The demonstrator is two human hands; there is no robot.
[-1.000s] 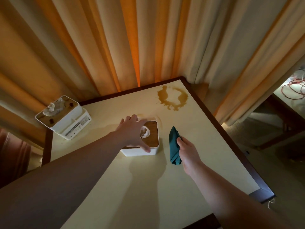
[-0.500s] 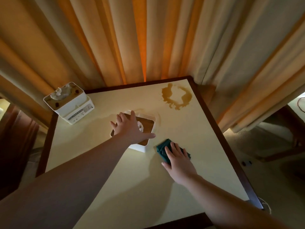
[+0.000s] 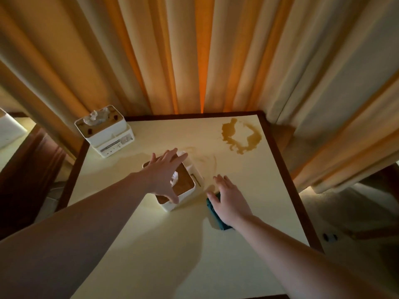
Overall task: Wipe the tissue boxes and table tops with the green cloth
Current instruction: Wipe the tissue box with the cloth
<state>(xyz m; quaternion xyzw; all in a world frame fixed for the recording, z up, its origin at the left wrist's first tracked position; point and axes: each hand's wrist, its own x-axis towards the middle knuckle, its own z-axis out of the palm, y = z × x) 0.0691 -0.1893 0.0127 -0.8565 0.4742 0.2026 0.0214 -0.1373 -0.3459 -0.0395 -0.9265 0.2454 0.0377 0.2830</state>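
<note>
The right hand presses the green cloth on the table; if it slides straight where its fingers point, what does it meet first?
Probably the faint smear just beyond the right hand, on the bare table; the tissue box lies slightly left of that line.

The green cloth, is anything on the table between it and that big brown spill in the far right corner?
Nothing visible does. The cloth lies under the right hand, and bare tabletop runs to the spill. The tissue box sits left of that path.
</note>
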